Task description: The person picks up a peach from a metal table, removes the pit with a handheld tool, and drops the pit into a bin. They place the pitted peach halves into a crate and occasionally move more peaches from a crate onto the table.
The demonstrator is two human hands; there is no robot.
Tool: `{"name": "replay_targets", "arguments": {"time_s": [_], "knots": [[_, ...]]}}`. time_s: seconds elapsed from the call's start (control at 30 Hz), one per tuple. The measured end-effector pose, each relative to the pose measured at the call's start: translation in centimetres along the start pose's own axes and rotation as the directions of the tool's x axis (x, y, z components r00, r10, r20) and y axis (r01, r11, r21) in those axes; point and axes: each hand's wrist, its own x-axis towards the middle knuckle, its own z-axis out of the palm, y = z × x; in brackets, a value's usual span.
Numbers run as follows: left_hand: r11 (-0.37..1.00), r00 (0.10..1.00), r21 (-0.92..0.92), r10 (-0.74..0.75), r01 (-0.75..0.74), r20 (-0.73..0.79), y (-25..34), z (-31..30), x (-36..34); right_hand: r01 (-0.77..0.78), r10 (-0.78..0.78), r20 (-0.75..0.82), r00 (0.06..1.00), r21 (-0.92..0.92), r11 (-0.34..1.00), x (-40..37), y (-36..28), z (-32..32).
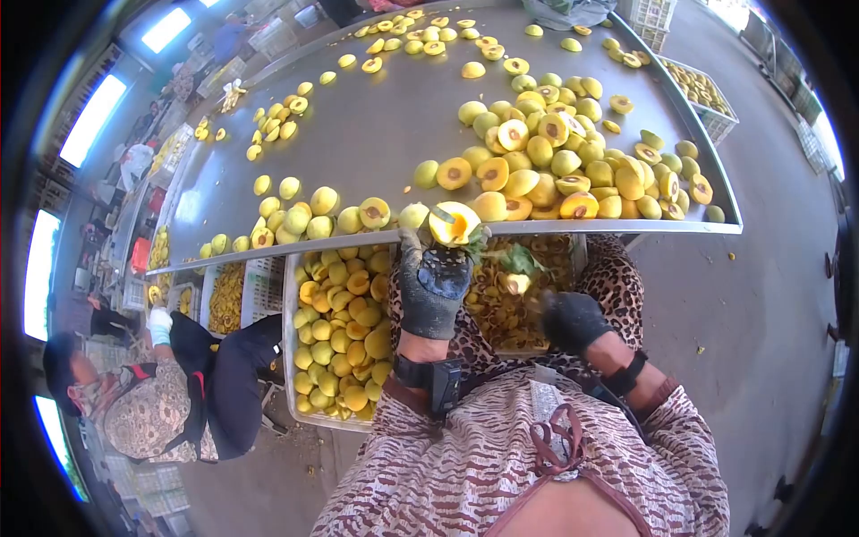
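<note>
My left hand [434, 282], in a dark grey work glove with a wet palm patch, is closed on a yellow peach half [454, 224] at the near edge of the metal table [358, 116]. The peach's hollow side faces up. To its right, over a crate of peach scraps [501, 318], my gloved right hand [575, 322] is curled and partly smeared by motion; whatever its fingers hold is hidden. Between the hands, a green leaf [521, 261] and a pale yellow piece [516, 284] show above the scraps.
Halved peaches [573, 161] are heaped on the table's right side, with more scattered along its edges. A white crate of peach halves [335, 331] stands left of my legs. Another person [161, 403] sits farther left. A filled crate [702, 89] stands beyond the table's right edge.
</note>
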Motion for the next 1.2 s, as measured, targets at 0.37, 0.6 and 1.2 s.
{"name": "replay_targets", "arguments": {"time_s": [0.37, 0.6, 1.2], "knots": [[0.528, 0.951, 0.792, 0.180, -0.308, 0.249, -3.6, 0.7, -1.7, -0.205, 0.038, 0.252, 0.967, 0.859, -0.469, 3.8, -5.2, -4.9], [0.032, 0.883, 0.883, 0.031, -0.469, 0.468, -1.2, 0.8, -1.3, -0.175, 0.242, 0.221, 0.945, 0.964, -0.198, 3.8, -6.4, -7.7], [0.916, 0.996, 0.390, 0.087, -0.095, 0.038, 1.4, -0.8, -2.7, -0.026, 0.122, -0.002, 0.993, 0.973, 0.229, 0.9, -5.6, -9.2]]}}
